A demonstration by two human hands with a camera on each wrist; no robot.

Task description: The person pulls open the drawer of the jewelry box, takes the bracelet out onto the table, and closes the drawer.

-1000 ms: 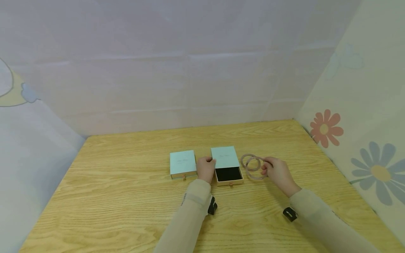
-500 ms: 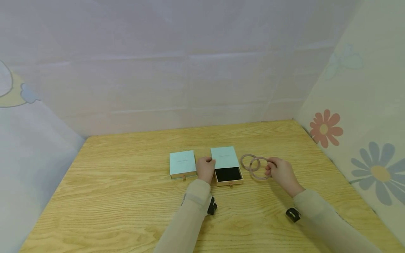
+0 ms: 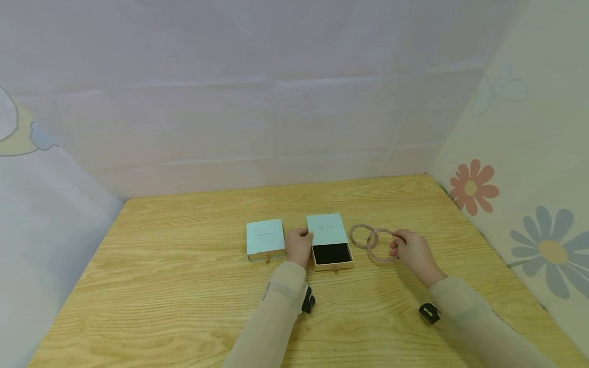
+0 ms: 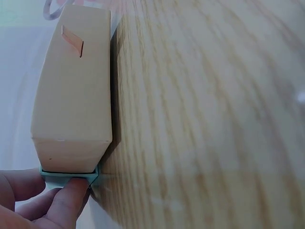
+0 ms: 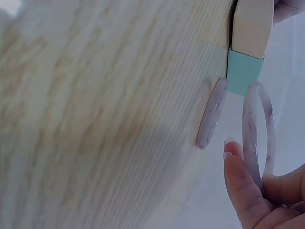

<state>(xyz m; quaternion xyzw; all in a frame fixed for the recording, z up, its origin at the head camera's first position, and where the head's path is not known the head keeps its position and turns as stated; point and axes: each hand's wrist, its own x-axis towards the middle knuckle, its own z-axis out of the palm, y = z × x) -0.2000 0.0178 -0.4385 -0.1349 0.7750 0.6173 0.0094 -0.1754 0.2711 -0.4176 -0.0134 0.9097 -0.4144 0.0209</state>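
Observation:
A pale-blue drawer box [image 3: 327, 229] sits mid-table with its cream drawer [image 4: 76, 86] partly pulled out, showing a black lining [image 3: 332, 254]. My left hand [image 3: 299, 246] grips the left side of its sleeve; the thumb is at the top edge and fingers [image 4: 71, 198] lie against the side. My right hand [image 3: 414, 255] pinches a mottled pinkish-grey bangle [image 5: 249, 129] between thumb and fingers, held up off the table. A second, similar bangle [image 5: 212, 113] lies flat on the wood right of the box. In the head view the two rings overlap.
Left of my left hand stands another pale-blue drawer box [image 3: 265, 236], its drawer pushed in. All of this rests on a wood-grain table [image 3: 175, 296], with pale cloth walls [image 3: 221, 102] behind and at both sides. Small black devices [image 3: 429, 313] hang at both wrists.
My right hand has shifted a little to the right with its bangle, so that ring overlaps the lying one less. The left hand and both boxes stay in place.

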